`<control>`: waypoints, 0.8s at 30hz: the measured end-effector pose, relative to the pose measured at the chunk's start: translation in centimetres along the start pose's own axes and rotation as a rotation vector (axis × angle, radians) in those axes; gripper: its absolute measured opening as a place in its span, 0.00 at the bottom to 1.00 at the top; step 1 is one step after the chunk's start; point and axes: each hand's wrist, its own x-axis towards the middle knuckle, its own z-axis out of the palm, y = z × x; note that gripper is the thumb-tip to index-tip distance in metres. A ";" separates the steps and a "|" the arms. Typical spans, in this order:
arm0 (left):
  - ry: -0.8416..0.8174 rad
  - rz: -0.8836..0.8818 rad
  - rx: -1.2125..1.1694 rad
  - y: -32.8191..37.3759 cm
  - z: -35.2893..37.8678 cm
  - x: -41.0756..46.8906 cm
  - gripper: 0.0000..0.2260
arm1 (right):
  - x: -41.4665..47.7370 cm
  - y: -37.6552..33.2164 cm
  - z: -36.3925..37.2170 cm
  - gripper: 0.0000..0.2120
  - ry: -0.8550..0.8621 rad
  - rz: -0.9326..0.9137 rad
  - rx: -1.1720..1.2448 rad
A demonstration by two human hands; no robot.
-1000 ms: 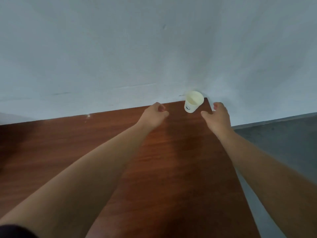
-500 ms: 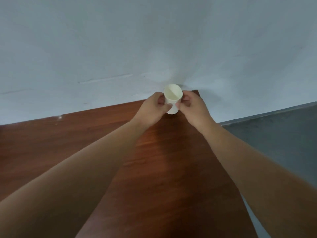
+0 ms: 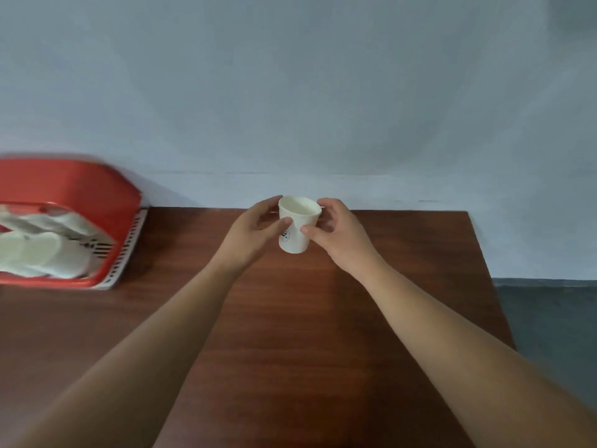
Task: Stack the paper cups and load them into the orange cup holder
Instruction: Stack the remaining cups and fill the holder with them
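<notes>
A white paper cup (image 3: 295, 234) with a small dark print is held upright above the far middle of the brown wooden table (image 3: 290, 318). My left hand (image 3: 255, 231) grips its left side, thumb in front and fingers behind. My right hand (image 3: 332, 234) grips its right side the same way. At the far left stands the orange cup holder (image 3: 106, 202), blurred, with several white paper cups (image 3: 45, 253) lying stacked on their sides inside it.
A pale blue-grey wall (image 3: 323, 92) runs right behind the table. The table's right edge (image 3: 491, 286) drops to a dark grey floor (image 3: 549, 318). Bare wood lies between the holder and my hands.
Both hands closed on the cup at the table's far right corner and lifted it. My view has swung left, bringing the orange holder into sight.
</notes>
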 end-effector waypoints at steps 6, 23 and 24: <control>0.067 0.023 0.034 -4.4 -15.3 -7.3 0.20 | -2.0 -7.7 15.4 0.28 -0.112 -0.038 0.000; 0.215 0.101 0.572 -16.8 -47.1 -10.3 0.25 | 0.2 -20.0 43.9 0.23 0.012 -0.087 -0.073; 0.236 0.088 0.638 -17.6 -48.0 -9.8 0.27 | 0.7 -20.1 44.7 0.24 0.020 -0.097 -0.093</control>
